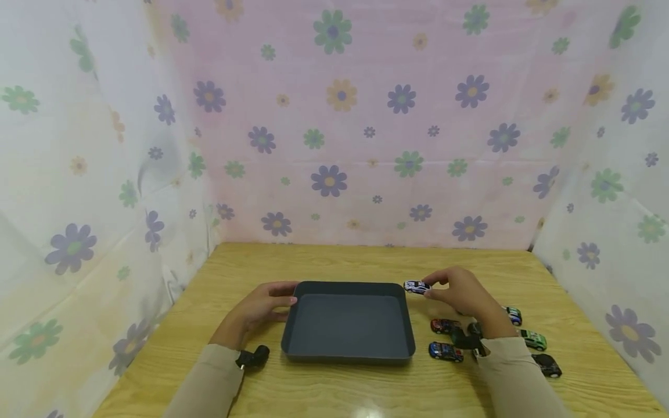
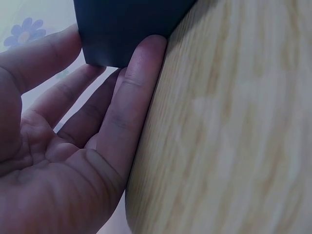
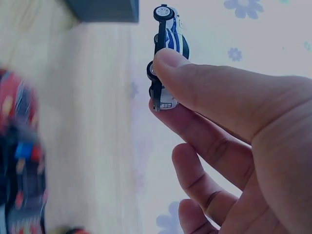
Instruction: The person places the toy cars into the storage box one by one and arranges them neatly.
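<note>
Toy car (image 1: 416,287), white with blue stripes, was held pinched between the thumb and fingertips of the right hand (image 1: 462,293), just beside the far right corner of a dark grey tray (image 1: 347,325) and outside its wall. Whether the table (image 1: 324,395) was touched by the car could not be told. The tray was set flat on the wood, and its smooth floor was seen in full between four low, raised walls. Its far left corner was touched by the left hand (image 1: 258,305), whose fingers were stretched out and parted. Outside the tray, to its right, more cars were spread on the table: a red car (image 1: 441,325) and a blue car (image 1: 446,352) were placed nearest to it, while a green car (image 1: 534,339), a black car (image 1: 547,366) and a white-and-blue car (image 1: 514,315) were partly covered by the right forearm and its tan sleeve (image 1: 514,371). Flowered cloth (image 1: 334,133) was hung around the table.
</note>
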{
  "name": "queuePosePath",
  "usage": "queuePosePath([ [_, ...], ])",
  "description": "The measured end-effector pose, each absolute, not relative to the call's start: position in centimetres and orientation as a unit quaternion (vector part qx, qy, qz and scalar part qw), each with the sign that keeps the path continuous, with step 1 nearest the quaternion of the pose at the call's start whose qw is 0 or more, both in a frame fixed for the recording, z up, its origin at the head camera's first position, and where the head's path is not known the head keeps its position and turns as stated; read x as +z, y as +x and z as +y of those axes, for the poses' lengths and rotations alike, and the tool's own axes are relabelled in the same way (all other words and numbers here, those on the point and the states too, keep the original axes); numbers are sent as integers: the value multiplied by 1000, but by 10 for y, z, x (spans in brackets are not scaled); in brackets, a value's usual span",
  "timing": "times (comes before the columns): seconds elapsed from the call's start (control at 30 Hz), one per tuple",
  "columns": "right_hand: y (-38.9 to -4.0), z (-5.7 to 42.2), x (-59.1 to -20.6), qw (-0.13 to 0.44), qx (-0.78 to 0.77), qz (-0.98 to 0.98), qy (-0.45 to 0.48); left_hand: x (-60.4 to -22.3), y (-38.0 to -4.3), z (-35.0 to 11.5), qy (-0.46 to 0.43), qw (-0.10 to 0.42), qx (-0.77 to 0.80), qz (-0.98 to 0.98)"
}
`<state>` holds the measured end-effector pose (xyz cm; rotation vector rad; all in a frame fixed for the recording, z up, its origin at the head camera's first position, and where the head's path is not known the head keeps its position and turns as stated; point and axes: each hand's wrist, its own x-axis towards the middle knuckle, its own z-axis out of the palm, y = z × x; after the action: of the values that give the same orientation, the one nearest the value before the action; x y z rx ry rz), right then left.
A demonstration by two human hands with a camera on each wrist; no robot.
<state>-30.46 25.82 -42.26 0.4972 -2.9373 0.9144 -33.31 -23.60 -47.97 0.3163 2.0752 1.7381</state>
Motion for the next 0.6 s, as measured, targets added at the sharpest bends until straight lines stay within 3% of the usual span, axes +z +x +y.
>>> queuePosePath([
  [0.6,-319,200,-410,8,310,-930,198,-483,-333,-235,100,204,629,744],
])
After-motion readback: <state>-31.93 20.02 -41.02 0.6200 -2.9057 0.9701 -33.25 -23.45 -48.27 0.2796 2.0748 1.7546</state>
